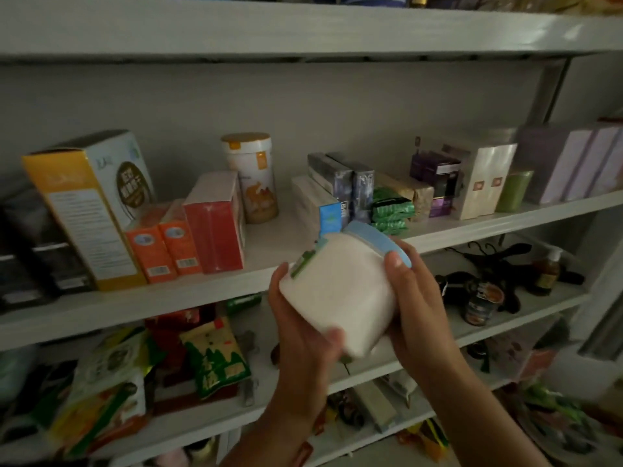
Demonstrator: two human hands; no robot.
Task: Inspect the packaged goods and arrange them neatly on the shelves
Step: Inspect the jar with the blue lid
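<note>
White jar [340, 291] (blue lid, tilted) is held before the front edge of the middle shelf [168, 298]: left hand [300, 325] fingers curled under its base, right hand [418, 298] fingers wrapping its side. Inspection looks under way; placing it, perhaps in the gap beside the red box [215, 227], remains.

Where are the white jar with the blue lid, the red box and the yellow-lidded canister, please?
white jar [340, 291], head view, middle of its side wall.
red box [214, 235], head view, its front face.
yellow-lidded canister [259, 190], head view, its printed body.
</note>
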